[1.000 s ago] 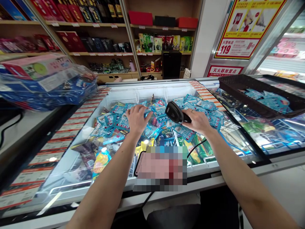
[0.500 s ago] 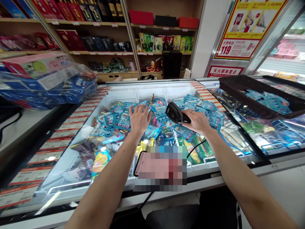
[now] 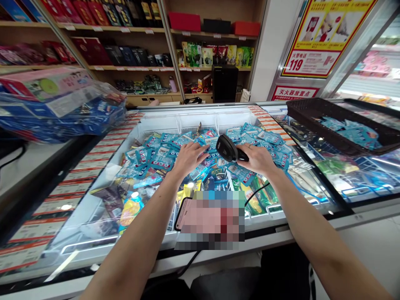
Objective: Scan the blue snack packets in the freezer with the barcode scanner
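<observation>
My right hand (image 3: 258, 159) is wrapped around the handle of a black barcode scanner (image 3: 226, 147), whose head points left over the freezer. Its black cord runs down below my wrist. My left hand (image 3: 188, 159) is over the pile with fingers stretched out to the right and the thumb apart from them. The fingertips are at a blue ice-cream packet (image 3: 212, 144) just left of the scanner; whether they touch it I cannot tell. More blue packets (image 3: 163, 158) with barcodes lie heaped around both hands inside the chest freezer (image 3: 156, 119).
A phone (image 3: 200, 214), partly blurred out, lies at the freezer's front edge. On the right, a dark basket (image 3: 331, 121) holds several blue packets. Plastic-wrapped boxes (image 3: 59, 104) stand at the left. Price labels (image 3: 70, 183) line the glass lid, and stocked shelves (image 3: 125, 68) stand behind.
My left hand has moved a little to the right, and its fingers now point toward the packet by the scanner. The scanner has shifted very slightly left in my right hand.
</observation>
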Demonstrator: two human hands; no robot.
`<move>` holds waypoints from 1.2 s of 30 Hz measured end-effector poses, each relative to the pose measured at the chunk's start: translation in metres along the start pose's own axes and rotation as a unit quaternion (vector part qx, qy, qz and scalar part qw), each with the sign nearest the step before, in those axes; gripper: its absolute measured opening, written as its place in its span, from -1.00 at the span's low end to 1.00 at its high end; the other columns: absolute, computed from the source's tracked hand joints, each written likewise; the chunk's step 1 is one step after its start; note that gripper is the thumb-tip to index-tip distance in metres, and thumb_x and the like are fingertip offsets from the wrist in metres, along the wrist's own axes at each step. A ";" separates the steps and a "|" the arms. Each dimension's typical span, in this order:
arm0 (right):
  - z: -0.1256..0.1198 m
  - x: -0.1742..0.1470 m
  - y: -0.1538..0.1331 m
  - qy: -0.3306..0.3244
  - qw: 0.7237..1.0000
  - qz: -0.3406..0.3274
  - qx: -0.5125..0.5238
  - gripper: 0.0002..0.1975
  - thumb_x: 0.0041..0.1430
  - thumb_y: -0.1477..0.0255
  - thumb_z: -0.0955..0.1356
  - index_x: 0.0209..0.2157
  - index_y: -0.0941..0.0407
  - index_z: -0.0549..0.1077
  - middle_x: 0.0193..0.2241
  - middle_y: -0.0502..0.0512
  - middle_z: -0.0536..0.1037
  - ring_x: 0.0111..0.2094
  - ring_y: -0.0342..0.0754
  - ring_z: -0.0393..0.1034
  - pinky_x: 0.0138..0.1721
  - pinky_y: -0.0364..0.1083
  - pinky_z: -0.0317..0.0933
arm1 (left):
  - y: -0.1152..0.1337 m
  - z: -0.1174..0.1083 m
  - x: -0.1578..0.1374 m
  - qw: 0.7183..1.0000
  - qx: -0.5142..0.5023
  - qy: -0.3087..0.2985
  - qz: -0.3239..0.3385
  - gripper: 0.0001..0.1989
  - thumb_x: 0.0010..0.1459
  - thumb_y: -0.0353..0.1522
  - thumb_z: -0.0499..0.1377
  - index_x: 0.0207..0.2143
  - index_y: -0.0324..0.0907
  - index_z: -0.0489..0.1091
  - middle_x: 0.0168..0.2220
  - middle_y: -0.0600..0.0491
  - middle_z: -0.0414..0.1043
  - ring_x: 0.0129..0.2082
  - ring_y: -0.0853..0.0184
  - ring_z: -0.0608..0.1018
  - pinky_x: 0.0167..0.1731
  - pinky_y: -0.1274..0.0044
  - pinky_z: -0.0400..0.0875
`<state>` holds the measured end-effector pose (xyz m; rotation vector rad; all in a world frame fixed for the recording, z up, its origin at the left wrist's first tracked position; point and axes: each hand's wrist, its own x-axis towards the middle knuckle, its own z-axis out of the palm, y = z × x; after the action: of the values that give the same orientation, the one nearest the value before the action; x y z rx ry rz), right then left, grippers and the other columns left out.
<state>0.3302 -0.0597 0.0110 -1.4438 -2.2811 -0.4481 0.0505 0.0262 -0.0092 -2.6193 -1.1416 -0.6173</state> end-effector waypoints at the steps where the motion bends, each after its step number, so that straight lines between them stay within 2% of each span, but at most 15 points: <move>1: 0.000 0.000 0.000 -0.001 1.000 0.001 -0.003 -0.58 0.14 0.25 0.30 0.02 0.09 0.34 -0.19 0.12 0.53 -0.26 0.00 0.42 -0.37 -0.11 0.14 | -0.002 0.001 0.000 1.000 -0.007 0.001 0.002 -0.62 0.25 -0.13 -0.04 0.03 0.02 0.37 -0.26 -0.04 0.43 -0.16 0.16 0.42 -0.18 0.36 0.20; 8: 0.000 0.000 0.000 -0.005 1.000 0.002 -0.013 -0.58 0.13 0.24 0.30 0.02 0.08 0.34 -0.19 0.11 0.53 -0.28 0.01 0.42 -0.39 -0.11 0.11 | -0.009 0.004 0.000 0.999 -0.043 0.029 0.000 -0.66 0.27 -0.20 -0.07 -0.14 -0.06 0.46 -0.33 -0.04 0.46 -0.26 0.22 0.46 -0.23 0.40 0.23; 13: 0.003 0.000 0.002 -0.001 1.000 0.005 -0.013 -0.57 0.13 0.23 0.29 0.03 0.07 0.34 -0.19 0.11 0.53 -0.30 0.00 0.42 -0.40 -0.11 0.12 | -0.007 0.000 -0.002 0.991 -0.076 0.075 -0.078 -0.65 0.28 -0.19 -0.10 -0.15 -0.12 0.41 -0.39 0.00 0.46 -0.36 0.29 0.47 -0.30 0.48 0.28; 16: 0.001 0.000 0.002 0.000 1.000 0.005 -0.011 -0.58 0.14 0.24 0.29 0.02 0.08 0.35 -0.19 0.11 0.53 -0.29 0.00 0.42 -0.40 -0.11 0.12 | -0.008 -0.001 -0.003 0.975 -0.168 0.092 -0.114 -0.68 0.28 -0.20 -0.08 -0.11 -0.10 0.37 -0.44 0.07 0.47 -0.40 0.34 0.50 -0.35 0.54 0.31; 19: 0.000 -0.001 0.002 0.003 1.000 0.003 -0.007 -0.59 0.14 0.24 0.29 0.02 0.08 0.34 -0.18 0.11 0.53 -0.28 -0.01 0.43 -0.39 -0.11 0.13 | -0.010 0.000 -0.002 0.944 -0.278 0.100 -0.147 -0.71 0.25 -0.20 -0.05 -0.11 -0.09 0.35 -0.39 0.08 0.50 -0.42 0.36 0.52 -0.37 0.55 0.36; 21: 0.000 -0.001 0.002 0.006 1.000 0.003 -0.007 -0.58 0.14 0.24 0.29 0.02 0.08 0.34 -0.18 0.10 0.53 -0.27 -0.01 0.43 -0.39 -0.11 0.13 | -0.011 0.001 -0.001 0.931 -0.312 0.092 -0.168 -0.69 0.24 -0.17 -0.03 -0.10 -0.10 0.35 -0.37 0.06 0.52 -0.43 0.34 0.53 -0.37 0.53 0.37; 25: 0.000 0.000 0.002 0.003 1.000 0.005 -0.009 -0.58 0.15 0.24 0.29 0.03 0.08 0.33 -0.17 0.11 0.53 -0.25 0.01 0.43 -0.39 -0.11 0.13 | -0.008 0.001 0.003 0.937 -0.280 0.067 -0.199 -0.58 0.18 -0.07 0.03 -0.04 -0.12 0.34 -0.36 0.04 0.52 -0.42 0.31 0.51 -0.36 0.50 0.36; 27: 0.000 0.000 0.002 -0.004 1.000 0.006 -0.011 -0.57 0.15 0.23 0.29 0.04 0.07 0.33 -0.17 0.11 0.53 -0.24 0.01 0.43 -0.39 -0.11 0.13 | -0.005 0.002 0.005 0.952 -0.231 0.046 -0.194 -0.50 0.12 0.00 0.07 -0.03 -0.12 0.36 -0.31 0.02 0.50 -0.40 0.29 0.50 -0.34 0.47 0.35; 31: 0.001 0.000 0.002 -0.008 1.000 0.008 -0.015 -0.56 0.15 0.21 0.29 0.04 0.06 0.33 -0.17 0.11 0.53 -0.25 0.02 0.42 -0.41 -0.11 0.12 | 0.002 0.008 0.008 0.978 -0.125 0.032 -0.161 -0.44 0.03 0.09 0.08 -0.15 -0.15 0.45 -0.21 -0.07 0.44 -0.23 0.18 0.48 -0.22 0.40 0.34; 33: 0.002 0.000 0.002 -0.008 1.000 0.006 -0.015 -0.56 0.16 0.21 0.28 0.04 0.07 0.33 -0.17 0.10 0.53 -0.25 0.02 0.42 -0.41 -0.11 0.11 | 0.003 0.010 0.008 0.981 -0.111 0.028 -0.156 -0.43 0.01 0.10 0.10 -0.17 -0.16 0.45 -0.20 -0.09 0.42 -0.20 0.15 0.46 -0.19 0.39 0.33; 36: 0.001 0.000 0.002 -0.011 1.000 0.005 -0.017 -0.56 0.15 0.22 0.29 0.04 0.07 0.33 -0.18 0.11 0.53 -0.25 0.02 0.42 -0.41 -0.11 0.10 | 0.000 0.009 0.008 0.978 -0.136 0.009 -0.161 -0.39 -0.01 0.09 0.13 -0.08 -0.17 0.38 -0.24 -0.06 0.41 -0.27 0.19 0.47 -0.25 0.42 0.32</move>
<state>0.3317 -0.0587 0.0103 -1.4833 -2.2927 -0.4735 0.0579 0.0344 -0.0139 -2.6552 -1.5967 -0.9159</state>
